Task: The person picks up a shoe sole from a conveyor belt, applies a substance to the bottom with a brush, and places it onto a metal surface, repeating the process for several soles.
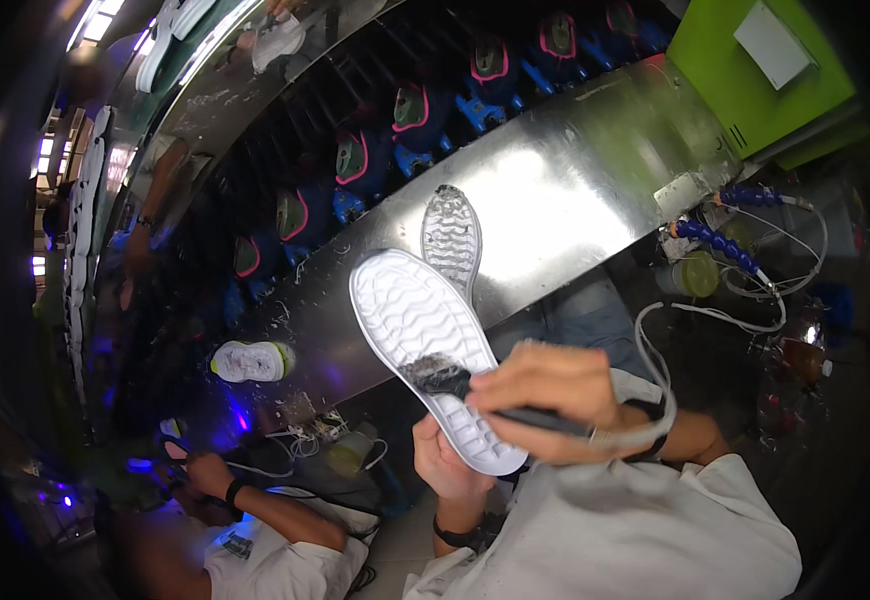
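Observation:
A white shoe sole with a wavy patterned face is held up at a tilt over the bench's near edge. My left hand grips it by its lower end, fingers partly hidden behind it. My right hand is closed round the dark handle of a brush, from whose rear end a pale tube runs. Its dark bristles touch the sole's middle, next to a greyish smear. Behind the held sole, a grey, crusted sole-shaped piece shows on the metal bench, its lower end covered.
Dark shoe uppers with pink edging line the far side. A white-and-lime sole lies at left. At right are blue jointed hoses, loose tubing and a green panel. A co-worker sits at lower left.

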### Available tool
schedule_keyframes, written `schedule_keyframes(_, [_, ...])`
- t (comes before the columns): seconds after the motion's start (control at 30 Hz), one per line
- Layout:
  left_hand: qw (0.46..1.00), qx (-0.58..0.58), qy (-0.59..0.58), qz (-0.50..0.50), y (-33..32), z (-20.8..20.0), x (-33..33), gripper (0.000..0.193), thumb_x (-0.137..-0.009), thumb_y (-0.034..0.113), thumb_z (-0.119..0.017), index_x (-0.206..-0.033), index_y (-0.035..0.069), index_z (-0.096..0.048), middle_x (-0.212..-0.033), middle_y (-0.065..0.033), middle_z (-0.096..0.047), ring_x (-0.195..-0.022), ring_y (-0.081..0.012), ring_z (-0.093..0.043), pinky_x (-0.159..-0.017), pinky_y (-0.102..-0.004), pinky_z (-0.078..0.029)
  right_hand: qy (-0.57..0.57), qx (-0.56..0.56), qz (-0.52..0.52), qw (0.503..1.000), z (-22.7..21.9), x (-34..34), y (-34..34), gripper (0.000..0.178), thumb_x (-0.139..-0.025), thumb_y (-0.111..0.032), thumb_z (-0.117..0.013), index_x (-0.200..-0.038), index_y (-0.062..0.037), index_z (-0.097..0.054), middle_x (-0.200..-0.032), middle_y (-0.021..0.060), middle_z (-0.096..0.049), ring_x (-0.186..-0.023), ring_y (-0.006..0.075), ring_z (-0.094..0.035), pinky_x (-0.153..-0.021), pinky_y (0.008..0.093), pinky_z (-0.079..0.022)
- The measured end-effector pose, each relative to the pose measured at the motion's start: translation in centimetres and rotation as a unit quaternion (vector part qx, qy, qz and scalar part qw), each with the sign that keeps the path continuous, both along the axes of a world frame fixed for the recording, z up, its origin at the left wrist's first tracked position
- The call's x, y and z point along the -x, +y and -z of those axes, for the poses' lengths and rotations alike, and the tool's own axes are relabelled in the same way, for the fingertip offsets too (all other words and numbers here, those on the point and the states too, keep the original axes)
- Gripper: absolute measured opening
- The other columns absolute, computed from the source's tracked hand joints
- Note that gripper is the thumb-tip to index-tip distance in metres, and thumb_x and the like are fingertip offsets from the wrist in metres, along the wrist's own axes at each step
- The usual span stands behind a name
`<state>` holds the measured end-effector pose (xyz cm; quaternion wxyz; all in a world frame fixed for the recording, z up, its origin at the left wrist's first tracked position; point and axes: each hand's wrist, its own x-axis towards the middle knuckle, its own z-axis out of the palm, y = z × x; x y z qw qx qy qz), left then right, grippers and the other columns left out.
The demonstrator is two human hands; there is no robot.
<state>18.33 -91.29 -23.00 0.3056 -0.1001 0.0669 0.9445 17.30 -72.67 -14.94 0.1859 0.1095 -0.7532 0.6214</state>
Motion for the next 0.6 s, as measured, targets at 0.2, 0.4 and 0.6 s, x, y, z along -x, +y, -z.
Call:
schedule_keyframes(0.2, [0.995,0.056,0.065,0.05,6.7,-4.4,4.2,0.07,-0.104,0.052,-0.022,-0.149,0.0,-0.034,-0.135,-0.0258,-0.052,-0.105,-0.0363,-0.061,-0.088,-0.0453,-0.054,-0.085,0.046,-0.035,0.995,-2.6,-2.5,3.7,0.027,-0.073,0.005,-0.076,-0.1,0.0011,-0.072,-0.093,0.0149,-0.071,-0.079,0.0229,-0.071,-0.068,0.0295,-0.056])
schedule_keyframes(0.4, [0.953,0.088,0.078,0.281,6.7,-6.8,8.4,0.067,-0.103,0.046,-0.028,-0.146,-0.004,-0.039,-0.129,-0.0285,-0.058,-0.103,-0.0372,-0.065,-0.09,-0.0435,-0.056,-0.053,0.101,-0.137,0.984,-4.1,-2.6,6.2,0.026,-0.073,0.007,-0.076,-0.098,0.0006,-0.075,-0.093,0.0159,-0.074,-0.08,0.0245,-0.074,-0.07,0.0292,-0.059])
schedule_keyframes(0.6, [0.918,0.106,0.136,0.358,0.9,-9.4,15.0,0.057,-0.098,0.027,-0.043,-0.139,-0.012,-0.044,-0.126,-0.0286,-0.062,-0.116,-0.0372,-0.063,-0.103,-0.0448,-0.051,-0.027,0.112,-0.27,0.956,-1.3,-2.6,2.9,0.025,-0.079,0.005,-0.074,-0.104,0.0038,-0.072,-0.1,0.017,-0.073,-0.09,0.0273,-0.072,-0.078,0.0333,-0.058])
